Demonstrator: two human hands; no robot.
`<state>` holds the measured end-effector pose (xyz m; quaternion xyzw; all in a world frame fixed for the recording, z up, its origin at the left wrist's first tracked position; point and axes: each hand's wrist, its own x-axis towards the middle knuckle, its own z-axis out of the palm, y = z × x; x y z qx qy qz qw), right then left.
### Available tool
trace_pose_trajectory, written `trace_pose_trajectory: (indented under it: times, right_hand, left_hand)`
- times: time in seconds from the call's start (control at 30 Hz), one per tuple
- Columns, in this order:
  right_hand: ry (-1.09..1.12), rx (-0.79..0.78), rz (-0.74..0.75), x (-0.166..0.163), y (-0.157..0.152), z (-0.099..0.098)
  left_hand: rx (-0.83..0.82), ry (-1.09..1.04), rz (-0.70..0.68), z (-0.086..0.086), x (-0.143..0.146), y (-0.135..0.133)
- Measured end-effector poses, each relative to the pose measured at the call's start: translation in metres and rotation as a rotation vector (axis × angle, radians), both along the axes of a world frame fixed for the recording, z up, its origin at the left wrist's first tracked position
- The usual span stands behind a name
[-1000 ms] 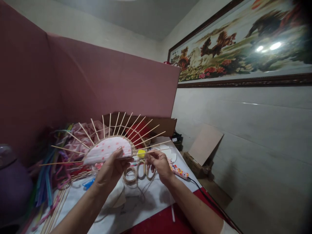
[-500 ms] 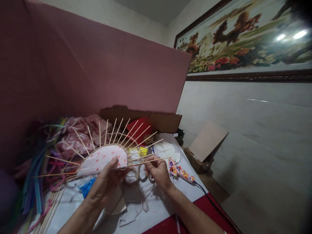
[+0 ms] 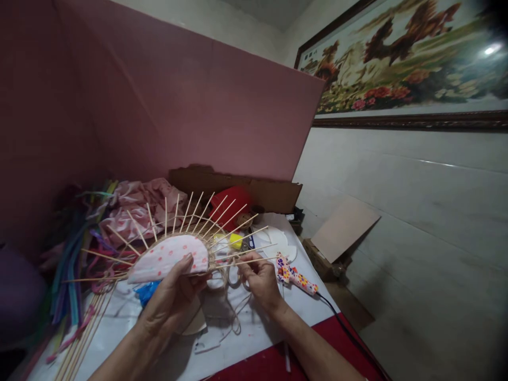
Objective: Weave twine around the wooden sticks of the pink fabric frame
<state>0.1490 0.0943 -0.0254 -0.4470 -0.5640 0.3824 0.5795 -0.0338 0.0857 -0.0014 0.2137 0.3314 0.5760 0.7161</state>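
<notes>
My left hand [image 3: 172, 296] is closed on a half-round base [image 3: 169, 257] covered in white cloth with pink dots, its thumb pressed on the front. Thin wooden sticks [image 3: 193, 211] fan out from the curved edge, and twine is woven between them close to the base. My right hand [image 3: 260, 278] is closed in a pinch by the lowest stick on the right side, where the twine [image 3: 235, 267] runs to its fingertips. Loose twine hangs in loops below that hand. The left fingers behind the base are partly hidden.
A flower-patterned glue gun [image 3: 296, 278] with a black cord lies right of my right hand. Behind are pink dotted cloth [image 3: 145, 203], a red object [image 3: 230, 206] and cardboard [image 3: 273, 196]. Coloured strips [image 3: 71, 280] and loose sticks [image 3: 85, 338] lie left.
The camera view has turned slightly left. My left hand keeps its hold on the base, and my right fingers have shifted a little at the twine by the lowest stick.
</notes>
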Motion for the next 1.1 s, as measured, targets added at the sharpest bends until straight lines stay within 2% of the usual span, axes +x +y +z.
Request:
trace_pose_trajectory:
  times: [0.17, 0.37, 0.43, 0.67, 0.83, 1.1]
  right_hand:
    - [-0.087, 0.010, -0.053, 0.003, -0.003, -0.006]
    - [-0.329, 0.150, -0.222, 0.010, -0.004, -0.009]
    - [-0.342, 0.153, -0.243, 0.012, -0.003, -0.010]
    - [0.038, 0.032, -0.144, 0.012, 0.008, -0.021]
    - [0.134, -0.022, -0.069, 0.016, 0.012, -0.020]
    - [0.169, 0.049, -0.117, 0.022, 0.011, -0.011]
  left_hand:
    - [-0.013, -0.019, 0.016, -0.006, 0.000, -0.005]
    - [0.004, 0.018, 0.027, -0.015, 0.001, -0.006]
    - [-0.006, 0.051, 0.020, -0.018, 0.000, -0.005]
    - [-0.038, 0.060, 0.037, -0.021, -0.003, 0.000]
    - [-0.020, 0.040, 0.067, -0.018, -0.005, 0.000]
    - [-0.022, 0.054, 0.036, -0.016, -0.007, -0.001]
